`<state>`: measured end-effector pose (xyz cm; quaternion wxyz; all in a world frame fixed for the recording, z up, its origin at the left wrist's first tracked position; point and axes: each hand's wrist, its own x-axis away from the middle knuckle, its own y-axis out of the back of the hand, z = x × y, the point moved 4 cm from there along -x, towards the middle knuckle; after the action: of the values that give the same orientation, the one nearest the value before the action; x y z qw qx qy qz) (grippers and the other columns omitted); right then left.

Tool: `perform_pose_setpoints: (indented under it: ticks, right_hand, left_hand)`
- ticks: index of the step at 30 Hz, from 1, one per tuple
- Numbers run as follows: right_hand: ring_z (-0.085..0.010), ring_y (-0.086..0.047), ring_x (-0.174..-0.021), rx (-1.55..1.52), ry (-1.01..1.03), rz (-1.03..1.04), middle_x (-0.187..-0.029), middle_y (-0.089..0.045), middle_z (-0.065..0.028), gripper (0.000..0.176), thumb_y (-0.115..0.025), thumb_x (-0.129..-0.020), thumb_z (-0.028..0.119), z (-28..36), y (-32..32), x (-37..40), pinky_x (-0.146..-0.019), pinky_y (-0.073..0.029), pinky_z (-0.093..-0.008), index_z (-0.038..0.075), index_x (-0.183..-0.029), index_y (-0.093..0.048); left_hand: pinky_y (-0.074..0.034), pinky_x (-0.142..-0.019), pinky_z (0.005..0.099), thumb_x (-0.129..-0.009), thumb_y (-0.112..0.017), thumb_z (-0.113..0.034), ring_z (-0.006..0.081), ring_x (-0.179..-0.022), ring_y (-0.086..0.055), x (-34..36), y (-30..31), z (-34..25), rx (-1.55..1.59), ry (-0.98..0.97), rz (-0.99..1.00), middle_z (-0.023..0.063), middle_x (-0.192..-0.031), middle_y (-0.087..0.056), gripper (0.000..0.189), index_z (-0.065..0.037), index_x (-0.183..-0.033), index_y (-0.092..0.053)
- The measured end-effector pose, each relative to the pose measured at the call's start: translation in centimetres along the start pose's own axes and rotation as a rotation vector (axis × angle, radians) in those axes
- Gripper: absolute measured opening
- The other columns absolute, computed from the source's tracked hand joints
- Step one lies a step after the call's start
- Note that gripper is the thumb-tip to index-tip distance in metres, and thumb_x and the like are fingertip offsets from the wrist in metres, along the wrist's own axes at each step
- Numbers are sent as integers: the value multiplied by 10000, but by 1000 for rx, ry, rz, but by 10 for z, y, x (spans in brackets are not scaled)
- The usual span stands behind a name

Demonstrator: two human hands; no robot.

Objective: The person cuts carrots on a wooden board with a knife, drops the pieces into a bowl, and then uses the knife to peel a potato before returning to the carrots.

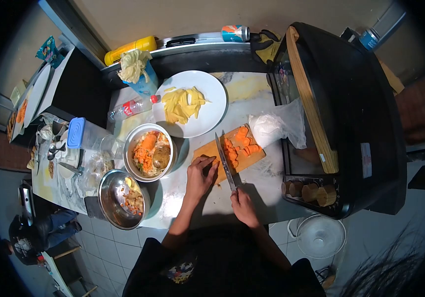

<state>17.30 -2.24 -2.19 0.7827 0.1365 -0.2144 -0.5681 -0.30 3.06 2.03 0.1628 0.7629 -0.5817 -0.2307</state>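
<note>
My right hand point(244, 207) grips the handle of a long kitchen knife point(224, 161), its blade pointing away from me across a wooden cutting board point(256, 159). Left of the blade, my left hand point(201, 177) has its fingers bent together on a small piece of carrot point(216, 161) at the board's left part. Chopped carrot pieces point(245, 149) lie to the right of the blade. A knotted plastic bag of white powder point(266, 129) rests against the board's far right corner.
A white plate point(215, 116) holds yellow strips. Left of my hands stand a white pot point(171, 171) with shredded food and a metal bowl point(104, 198) with peelings. A plastic bottle point(131, 108) lies behind. A black oven point(356, 123) stands right; a person point(39, 237) is at far left.
</note>
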Motion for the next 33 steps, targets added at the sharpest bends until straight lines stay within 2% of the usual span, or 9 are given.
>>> perform_pose_setpoints:
  ticks: [2, 5, 8, 14, 24, 27, 30, 33]
  right_hand:
    - [-435, -564, -693, 49, 29, -53, -700, -557, -236, 235, -421, -953, 184, 10, 2, -5, -620, -435, -483, -16, -866, -510]
    - [-479, -546, -768, 17, -52, 2, -763, -565, -279, 259, -426, -959, 197, 18, 2, -12, -652, -421, -522, -27, -863, -516]
    - [-477, -552, -769, 66, 12, -24, -775, -569, -290, 277, -423, -962, 196, 15, 0, -16, -659, -416, -533, -38, -848, -520]
    - [-496, -565, -767, 166, -44, 38, -761, -579, -310, 335, -402, -975, 232, 8, -2, -20, -655, -439, -544, -55, -868, -538]
    - [-483, -573, -756, 149, -50, 51, -758, -574, -317, 306, -409, -967, 206, 20, -2, -19, -645, -445, -542, -53, -866, -536]
    - [-482, -556, -710, 162, -6, 7, -705, -565, -294, 295, -423, -960, 193, 21, -4, -20, -633, -417, -546, -53, -836, -527]
    - [-481, -553, -701, 179, 3, 8, -703, -566, -292, 278, -420, -959, 189, 26, -3, -22, -628, -411, -553, -49, -858, -523]
    - [-498, -562, -743, 200, -86, 54, -770, -586, -312, 298, -422, -966, 216, 39, 2, -21, -660, -441, -546, -59, -918, -524]
  left_hand:
    - [-495, -704, 345, -789, -673, -32, 324, -767, -630, -2, 1, 2, 37, 33, 13, 174, -876, -646, 189, 37, -965, -679]
    - [-494, -683, 338, -797, -662, -23, 319, -737, -630, 1, 1, 6, 63, 77, 32, 176, -861, -647, 171, 44, -953, -680]
    - [-493, -676, 336, -796, -656, -11, 315, -726, -628, 0, 2, 4, 43, 68, 40, 181, -857, -646, 164, 48, -948, -680]
    - [-491, -696, 335, -790, -650, 4, 311, -738, -622, 1, -2, 10, 74, 98, 57, 179, -854, -641, 174, 52, -954, -678]
    - [-487, -709, 340, -774, -658, 10, 294, -761, -616, 4, -2, 9, 107, 61, 81, 170, -854, -638, 179, 32, -949, -690]
    - [-486, -709, 337, -773, -658, 13, 288, -756, -614, 4, -5, 12, 120, 111, 82, 163, -846, -637, 176, 31, -945, -692]
    - [-488, -705, 331, -771, -657, 18, 283, -750, -614, 4, -6, 15, 110, 85, 87, 158, -841, -637, 180, 31, -947, -692]
    - [-489, -699, 325, -763, -661, 27, 279, -749, -614, 4, -4, 12, 114, 95, 85, 156, -839, -637, 178, 28, -938, -695]
